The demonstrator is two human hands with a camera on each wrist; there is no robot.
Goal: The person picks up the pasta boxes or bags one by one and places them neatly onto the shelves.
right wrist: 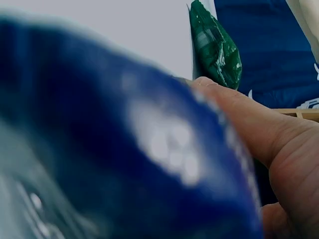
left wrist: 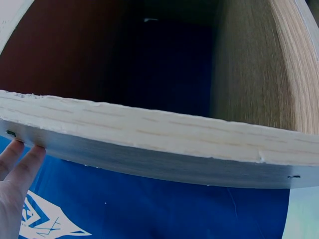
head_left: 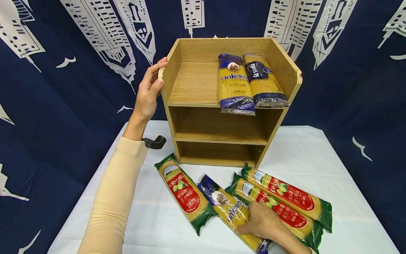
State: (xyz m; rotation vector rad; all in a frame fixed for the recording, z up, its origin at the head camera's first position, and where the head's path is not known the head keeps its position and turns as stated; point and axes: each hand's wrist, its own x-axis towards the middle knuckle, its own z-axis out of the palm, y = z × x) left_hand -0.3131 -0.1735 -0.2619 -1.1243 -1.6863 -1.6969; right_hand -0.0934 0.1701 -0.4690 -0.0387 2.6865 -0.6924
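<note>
My left hand (head_left: 149, 90) rests on the upper left side panel of a small wooden shelf unit (head_left: 220, 137). In the left wrist view, straight fingers (left wrist: 27, 167) touch that panel's outer face. On the table my right hand (head_left: 264, 220) grips a yellow and blue pack of Ankara spaghetti (head_left: 226, 208), thumb on one side and fingers across it. The pack's blue end (right wrist: 124, 134) fills much of the right wrist view, blurred. Left of it lies a green-ended Olivoila spaghetti pack (head_left: 184, 190); to its right are two more, the nearer one (head_left: 285, 211) partly behind my right hand.
On the shelf's top level, another Ankara pack (head_left: 234, 83) and a La Sevilla-like dark-labelled pasta pack (head_left: 264, 79) lie side by side at the right. Two lower compartments face me. A white cloth covers the table (head_left: 152, 211); a dark blue printed curtain (head_left: 79, 106) hangs behind.
</note>
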